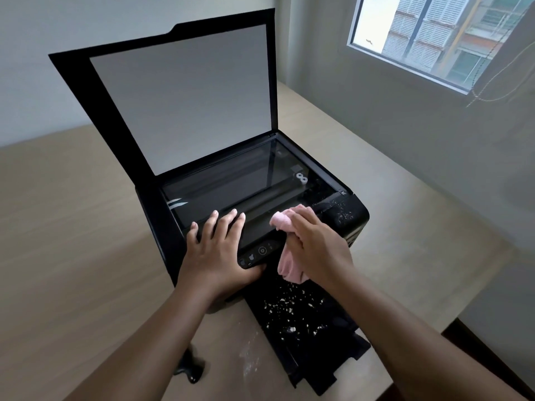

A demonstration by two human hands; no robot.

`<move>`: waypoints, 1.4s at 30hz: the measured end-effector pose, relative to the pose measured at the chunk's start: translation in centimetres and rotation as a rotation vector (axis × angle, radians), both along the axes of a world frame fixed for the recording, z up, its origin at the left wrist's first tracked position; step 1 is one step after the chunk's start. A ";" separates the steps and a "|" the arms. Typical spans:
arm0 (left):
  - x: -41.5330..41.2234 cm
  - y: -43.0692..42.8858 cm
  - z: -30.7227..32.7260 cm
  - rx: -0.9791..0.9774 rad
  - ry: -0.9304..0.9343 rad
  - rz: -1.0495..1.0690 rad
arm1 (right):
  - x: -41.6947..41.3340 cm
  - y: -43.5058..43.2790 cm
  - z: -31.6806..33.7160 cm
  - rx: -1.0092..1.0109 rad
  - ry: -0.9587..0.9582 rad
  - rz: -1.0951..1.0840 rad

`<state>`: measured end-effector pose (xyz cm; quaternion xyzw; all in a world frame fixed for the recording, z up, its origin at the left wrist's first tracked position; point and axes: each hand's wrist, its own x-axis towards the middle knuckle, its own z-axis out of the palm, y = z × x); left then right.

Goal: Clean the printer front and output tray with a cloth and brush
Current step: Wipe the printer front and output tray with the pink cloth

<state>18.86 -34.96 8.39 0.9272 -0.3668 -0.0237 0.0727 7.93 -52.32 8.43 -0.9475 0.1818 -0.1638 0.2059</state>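
Observation:
A black printer (162, 227) stands on a beige table, its scanner lid (185, 96) raised and the glass (240, 180) bare. My left hand (220, 250) lies flat on the front edge, fingers spread on the glass frame and thumb under the control panel (260, 251). My right hand (318, 247) holds a bunched pink cloth (289, 219) against the front right of the printer top. The pulled-out output tray (324, 351) below is strewn with pale crumbs (286, 311). More crumbs lie on the printer's right corner (344, 212). A dark object (189, 369), perhaps the brush, lies near my left forearm.
The beige table (72, 256) runs to a wall on the right, with its edge at the lower right. A white dusty smear (250, 360) marks the table left of the tray. A window (434, 36) is at the upper right.

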 end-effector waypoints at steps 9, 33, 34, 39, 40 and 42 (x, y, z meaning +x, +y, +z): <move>-0.1 0.4 0.0 0.015 -0.018 0.003 | -2.2 -3.0 0.7 0.005 0.079 0.012; -1.3 -3.0 0.3 -0.005 -0.002 0.164 | -3.7 -12.9 -0.7 -0.306 0.028 0.233; -1.3 -3.0 0.3 0.000 -0.015 0.172 | -3.3 -13.9 -0.2 -0.326 0.007 0.272; -1.3 -3.1 0.4 0.002 -0.042 0.188 | 0.0 -9.3 -0.6 -0.205 -0.066 0.264; -1.4 -3.1 0.5 0.002 -0.045 0.190 | 0.0 -8.7 -1.0 -0.227 -0.092 0.375; -1.5 -3.2 0.7 0.001 -0.036 0.199 | -0.4 -10.3 -1.2 -0.283 -0.095 0.589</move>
